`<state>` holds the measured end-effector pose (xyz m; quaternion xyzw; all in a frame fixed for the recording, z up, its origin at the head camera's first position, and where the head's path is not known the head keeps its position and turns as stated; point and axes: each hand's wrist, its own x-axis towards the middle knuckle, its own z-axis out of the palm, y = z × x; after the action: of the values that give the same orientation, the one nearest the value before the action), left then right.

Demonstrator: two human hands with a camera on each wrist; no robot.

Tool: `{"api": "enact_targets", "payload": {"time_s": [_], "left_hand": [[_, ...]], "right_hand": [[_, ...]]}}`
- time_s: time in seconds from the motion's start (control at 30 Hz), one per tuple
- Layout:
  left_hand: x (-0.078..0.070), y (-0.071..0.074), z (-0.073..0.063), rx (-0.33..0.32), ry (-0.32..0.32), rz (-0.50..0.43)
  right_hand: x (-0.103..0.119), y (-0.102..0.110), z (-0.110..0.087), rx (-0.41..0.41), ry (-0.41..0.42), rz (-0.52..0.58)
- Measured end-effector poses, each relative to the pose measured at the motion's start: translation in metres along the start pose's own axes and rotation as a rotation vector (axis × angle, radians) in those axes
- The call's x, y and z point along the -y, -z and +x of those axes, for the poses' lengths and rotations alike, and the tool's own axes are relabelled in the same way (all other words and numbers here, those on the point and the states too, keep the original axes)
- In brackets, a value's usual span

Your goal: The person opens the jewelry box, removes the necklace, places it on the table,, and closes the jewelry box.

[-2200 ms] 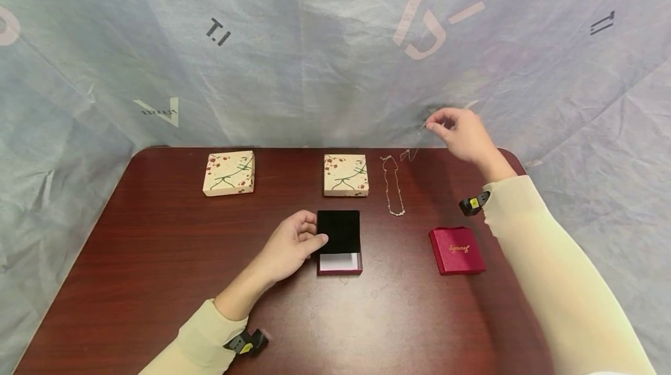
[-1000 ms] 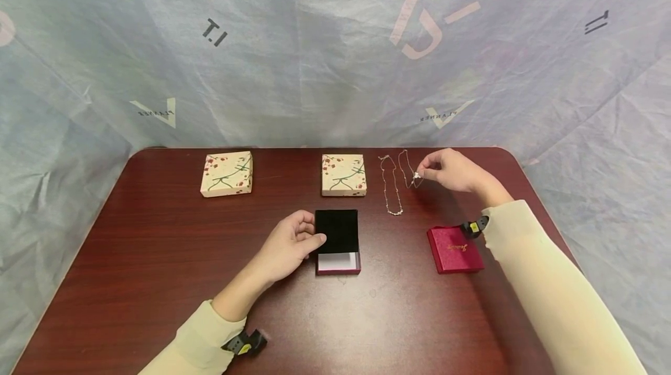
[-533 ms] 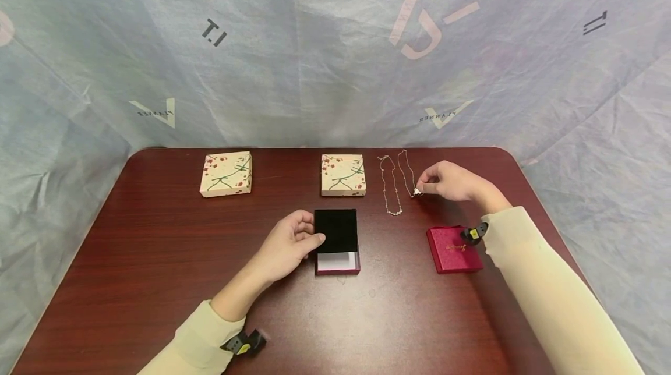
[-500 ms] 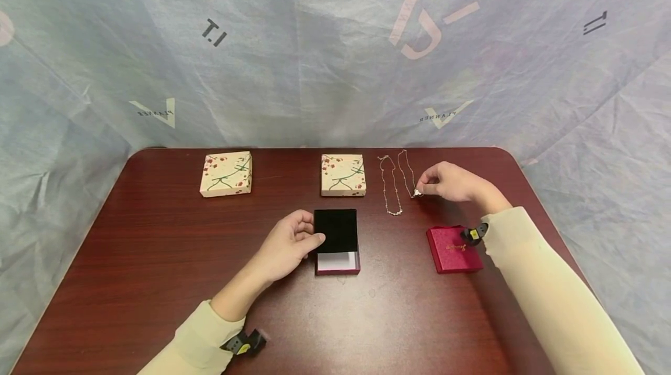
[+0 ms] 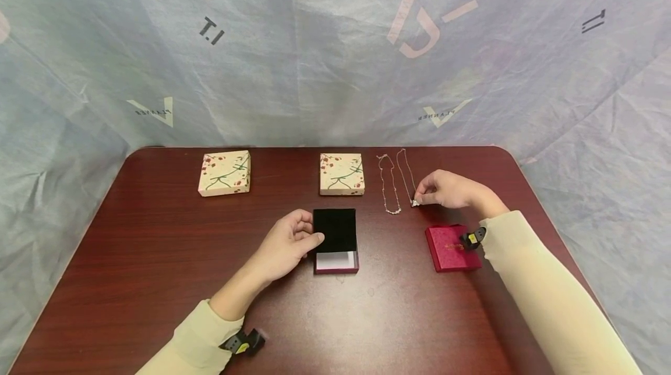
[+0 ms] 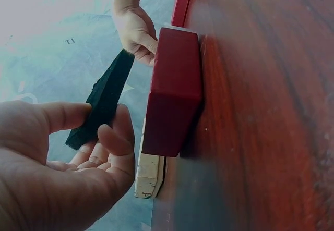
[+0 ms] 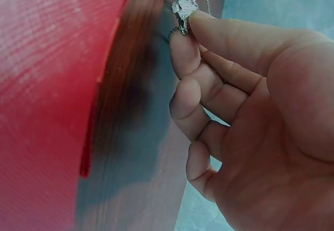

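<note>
Over the reddish table (image 5: pixel 147 247), the right hand (image 5: pixel 447 190) partly hides a pinched pendant (image 7: pixel 185 8).

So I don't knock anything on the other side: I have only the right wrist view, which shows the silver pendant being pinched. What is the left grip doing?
Observer: In the head view, the left grip pinches a black pad.
Operator: Is that pad lying on anything?
Observer: No, the left wrist view shows a gap between it and the red box.
Operator: And what else lies close to the pendant?
Observer: In the head view, a second necklace lies to its left.
</note>
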<state>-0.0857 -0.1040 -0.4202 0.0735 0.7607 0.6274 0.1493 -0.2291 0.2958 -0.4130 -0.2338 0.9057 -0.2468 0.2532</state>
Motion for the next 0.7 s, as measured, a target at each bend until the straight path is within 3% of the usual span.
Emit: {"api": "enact_targets", "payload": {"time_s": [0.7], "left_hand": [[-0.0008,-0.0001,-0.0006,0.008,-0.002,-0.005]], "right_hand": [[0.0033,-0.0081,0.0001,0.009,0.007,-0.022]]}}
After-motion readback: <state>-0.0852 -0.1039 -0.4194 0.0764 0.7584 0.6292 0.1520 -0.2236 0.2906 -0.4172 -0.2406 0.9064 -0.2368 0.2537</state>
